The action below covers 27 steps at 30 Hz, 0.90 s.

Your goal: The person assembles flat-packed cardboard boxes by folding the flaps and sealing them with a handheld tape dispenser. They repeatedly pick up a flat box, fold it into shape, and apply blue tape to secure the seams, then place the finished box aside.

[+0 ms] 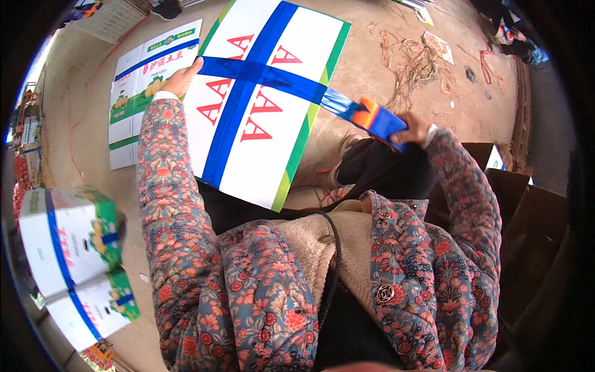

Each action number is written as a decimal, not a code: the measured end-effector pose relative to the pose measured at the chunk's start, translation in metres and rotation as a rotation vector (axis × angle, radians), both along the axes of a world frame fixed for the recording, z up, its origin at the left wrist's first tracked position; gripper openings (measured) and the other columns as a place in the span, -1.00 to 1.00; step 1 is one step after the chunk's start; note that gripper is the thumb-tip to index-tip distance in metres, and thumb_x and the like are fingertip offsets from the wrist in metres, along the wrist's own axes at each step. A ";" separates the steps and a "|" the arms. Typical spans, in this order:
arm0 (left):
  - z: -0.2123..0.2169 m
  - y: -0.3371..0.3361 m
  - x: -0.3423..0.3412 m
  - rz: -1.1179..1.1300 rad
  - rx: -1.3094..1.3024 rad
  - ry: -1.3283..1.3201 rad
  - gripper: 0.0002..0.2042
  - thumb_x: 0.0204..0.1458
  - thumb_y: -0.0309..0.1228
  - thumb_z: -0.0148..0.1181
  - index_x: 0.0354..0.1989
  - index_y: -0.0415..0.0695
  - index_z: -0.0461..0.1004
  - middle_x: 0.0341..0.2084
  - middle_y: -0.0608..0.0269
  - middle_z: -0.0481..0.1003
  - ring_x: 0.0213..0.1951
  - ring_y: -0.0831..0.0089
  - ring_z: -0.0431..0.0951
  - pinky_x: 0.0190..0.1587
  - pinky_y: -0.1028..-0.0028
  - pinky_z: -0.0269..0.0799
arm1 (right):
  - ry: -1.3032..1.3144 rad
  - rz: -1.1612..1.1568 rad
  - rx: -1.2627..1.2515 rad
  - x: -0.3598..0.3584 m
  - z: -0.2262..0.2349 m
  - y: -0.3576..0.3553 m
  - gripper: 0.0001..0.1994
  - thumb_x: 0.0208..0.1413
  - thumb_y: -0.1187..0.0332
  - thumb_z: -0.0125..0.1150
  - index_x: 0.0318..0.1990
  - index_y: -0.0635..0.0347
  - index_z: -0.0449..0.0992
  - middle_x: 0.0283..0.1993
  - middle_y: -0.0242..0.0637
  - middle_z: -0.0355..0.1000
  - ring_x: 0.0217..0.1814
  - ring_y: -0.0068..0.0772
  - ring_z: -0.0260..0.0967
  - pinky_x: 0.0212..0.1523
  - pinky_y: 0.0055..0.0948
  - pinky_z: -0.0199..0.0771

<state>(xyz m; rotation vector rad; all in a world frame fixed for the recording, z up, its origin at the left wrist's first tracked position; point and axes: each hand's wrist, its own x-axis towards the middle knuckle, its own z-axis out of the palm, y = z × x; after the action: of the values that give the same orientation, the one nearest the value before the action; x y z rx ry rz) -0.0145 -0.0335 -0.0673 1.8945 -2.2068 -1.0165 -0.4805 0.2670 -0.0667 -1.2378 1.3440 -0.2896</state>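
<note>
A white cardboard box [263, 167] with green edges and red print lies tilted in front of me, across my lap. Two bands of blue tape [248, 69] cross on its face. My left hand [180, 80] is closed on the box's left edge, thumb on top, the other fingers mostly hidden. To the right of the box, my right hand [414, 128] grips a blue and orange tape dispenser [375, 118]. A short stretch of shiny blue tape [336, 103] runs from the dispenser to the box's right edge.
Behind my left hand stands a taped white and green carton [129, 68]; more taped cartons [65, 248] sit at the lower left. Tangled twine [418, 65] litters the floor at the far right. Brown cardboard [533, 242] stands beside my right elbow. A woven basket [111, 20] is far left.
</note>
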 end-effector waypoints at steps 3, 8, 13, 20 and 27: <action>0.001 0.000 0.001 0.044 0.043 0.046 -0.05 -0.13 0.44 -0.18 0.17 -0.23 0.29 0.19 -0.06 0.22 0.28 0.06 0.11 0.31 0.25 -0.13 | 0.001 -0.059 0.078 -0.031 0.006 0.027 -0.47 -0.15 0.20 0.43 -0.05 0.34 0.44 -0.28 -0.25 0.49 -0.26 -0.44 0.44 -0.14 -0.41 0.44; -0.012 -0.011 0.008 0.007 0.031 -0.012 -0.07 -0.10 0.44 -0.24 0.23 -0.13 0.21 0.26 0.01 0.12 0.33 0.12 0.00 0.34 0.19 -0.26 | -0.016 -0.088 0.272 -0.015 0.005 0.001 -0.53 -0.11 0.16 0.39 -0.11 0.32 0.49 -0.30 -0.28 0.50 -0.36 -0.42 0.45 -0.22 -0.39 0.46; -0.015 -0.008 -0.004 -0.042 -0.205 0.011 -0.12 -0.06 0.37 -0.17 0.22 -0.17 0.22 0.22 -0.05 0.17 0.26 0.04 0.13 0.31 0.19 -0.11 | 0.572 -0.045 0.277 0.080 -0.003 -0.078 -0.47 -0.18 -0.10 0.34 -0.25 0.23 0.60 -0.36 -0.26 0.54 -0.38 -0.42 0.47 -0.22 -0.42 0.47; -0.012 0.132 -0.132 -0.833 -0.909 0.059 -0.49 0.00 -0.12 0.14 0.11 -0.10 0.33 0.17 0.04 0.23 0.24 0.16 0.17 0.25 0.12 0.02 | 0.883 0.421 -0.060 0.106 -0.011 -0.087 -0.45 -0.07 -0.12 0.14 -0.28 0.29 0.59 -0.31 0.00 0.53 -0.26 -0.18 0.51 -0.18 -0.29 0.46; 0.012 0.209 -0.129 -1.337 0.042 0.146 -0.62 -0.01 -0.10 0.11 -0.18 -0.14 0.55 -0.11 0.10 0.51 0.01 0.26 0.45 0.18 0.25 0.16 | 0.459 0.031 0.018 0.116 -0.147 -0.025 -0.52 -0.05 -0.07 0.19 -0.29 0.24 0.56 -0.41 -0.12 0.51 -0.46 -0.26 0.47 -0.42 -0.30 0.46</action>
<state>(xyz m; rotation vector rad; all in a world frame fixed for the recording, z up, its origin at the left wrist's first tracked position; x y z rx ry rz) -0.1432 0.1754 -0.0554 0.0539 -3.2310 -1.1514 -0.3642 0.2420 -0.2136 -1.3589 1.7096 0.0346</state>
